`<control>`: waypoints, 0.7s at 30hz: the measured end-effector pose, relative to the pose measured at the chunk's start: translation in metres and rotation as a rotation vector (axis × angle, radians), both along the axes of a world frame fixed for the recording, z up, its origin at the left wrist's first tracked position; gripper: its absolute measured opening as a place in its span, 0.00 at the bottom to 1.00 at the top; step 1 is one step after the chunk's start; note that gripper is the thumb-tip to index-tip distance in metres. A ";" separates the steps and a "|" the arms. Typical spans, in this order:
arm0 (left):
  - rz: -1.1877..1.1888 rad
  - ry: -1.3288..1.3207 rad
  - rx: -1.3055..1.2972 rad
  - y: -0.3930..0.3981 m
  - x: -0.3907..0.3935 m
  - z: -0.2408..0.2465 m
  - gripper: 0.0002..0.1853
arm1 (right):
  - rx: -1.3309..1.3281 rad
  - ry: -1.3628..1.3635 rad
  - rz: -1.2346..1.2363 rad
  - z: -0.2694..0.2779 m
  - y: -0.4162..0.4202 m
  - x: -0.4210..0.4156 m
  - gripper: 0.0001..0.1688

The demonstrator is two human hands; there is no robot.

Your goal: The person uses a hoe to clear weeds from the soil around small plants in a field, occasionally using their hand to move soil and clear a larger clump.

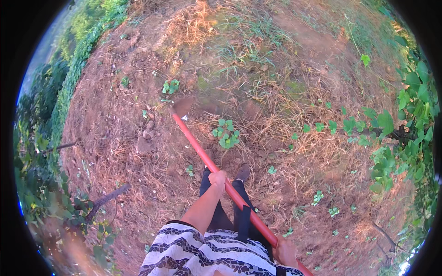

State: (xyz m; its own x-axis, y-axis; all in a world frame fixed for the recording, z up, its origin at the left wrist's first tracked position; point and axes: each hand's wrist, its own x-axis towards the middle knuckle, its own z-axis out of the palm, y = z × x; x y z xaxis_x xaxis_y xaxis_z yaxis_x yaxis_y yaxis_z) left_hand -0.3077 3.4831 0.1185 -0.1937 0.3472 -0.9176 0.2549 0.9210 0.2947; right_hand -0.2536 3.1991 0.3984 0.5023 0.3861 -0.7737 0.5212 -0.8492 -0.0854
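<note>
Both my hands grip the red handle (198,148) of a hoe, which slants from the lower right to the upper left. My left hand (217,178) is closed around it further forward, above my legs. Beside my right hip, my right hand (286,252) holds the handle nearer its rear end. The hoe's blade (183,105) looks brown and blurred; I cannot tell whether it touches the soil. A low leafy plant (227,134) grows right of the handle. Another small plant (170,86) stands just beyond the blade.
Dry straw (262,127) and stones (146,139) cover the reddish soil. Leafy vines (383,124) reach in from the right. A bare woody stem (107,200) juts in at left. My shoe (243,172) is on the ground near the leafy plant.
</note>
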 end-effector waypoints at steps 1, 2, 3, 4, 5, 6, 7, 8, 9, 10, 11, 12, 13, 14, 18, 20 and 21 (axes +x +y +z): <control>-0.009 0.041 -0.015 -0.005 -0.002 -0.005 0.03 | -0.038 0.019 0.011 0.005 -0.006 0.000 0.13; 0.032 0.004 -0.042 -0.024 -0.007 -0.003 0.02 | -0.076 0.037 0.022 0.018 -0.018 0.001 0.13; 0.059 -0.038 -0.078 -0.051 -0.009 0.001 0.01 | -0.123 0.050 0.020 0.031 -0.029 0.001 0.13; 0.079 -0.041 -0.136 -0.074 -0.017 -0.005 0.02 | -0.174 0.019 0.048 0.043 -0.038 0.003 0.13; 0.108 -0.040 -0.194 -0.098 -0.024 -0.012 0.04 | -0.224 -0.007 0.084 0.056 -0.044 0.006 0.12; 0.139 -0.056 -0.247 -0.119 -0.025 -0.006 0.05 | -0.318 0.038 0.090 0.084 -0.027 0.022 0.14; 0.158 -0.079 -0.300 -0.131 -0.022 0.003 0.06 | -0.411 0.077 0.084 0.107 -0.010 0.035 0.17; 0.172 -0.070 -0.305 -0.140 -0.020 0.013 0.06 | -0.350 0.037 0.044 0.109 -0.021 0.032 0.16; 0.194 -0.062 -0.305 -0.145 -0.017 0.022 0.06 | -0.286 -0.002 0.013 0.108 -0.042 0.029 0.16; 0.214 -0.054 -0.307 -0.146 -0.012 0.029 0.06 | -0.221 -0.043 -0.020 0.107 -0.046 0.029 0.15; 0.198 -0.078 -0.268 -0.138 -0.008 0.031 0.06 | -0.245 -0.072 0.032 0.100 -0.046 0.027 0.14; 0.184 -0.093 -0.229 -0.126 -0.007 0.034 0.06 | -0.271 -0.093 0.086 0.094 -0.035 0.025 0.13; 0.171 -0.104 -0.189 -0.114 -0.011 0.032 0.06 | -0.231 -0.083 0.071 0.078 -0.039 0.020 0.13; 0.164 -0.091 -0.165 -0.099 -0.008 0.026 0.06 | -0.197 -0.078 0.059 0.062 -0.044 0.018 0.14; 0.089 -0.256 0.068 0.006 0.031 0.034 0.03 | -0.052 -0.130 0.031 0.007 -0.010 0.012 0.14; 0.086 -0.299 0.085 0.062 0.045 0.019 0.05 | 0.053 -0.060 0.017 0.001 0.045 0.027 0.15; 0.076 -0.288 0.082 0.077 0.062 0.011 0.05 | 0.060 -0.073 0.005 -0.005 0.052 0.025 0.15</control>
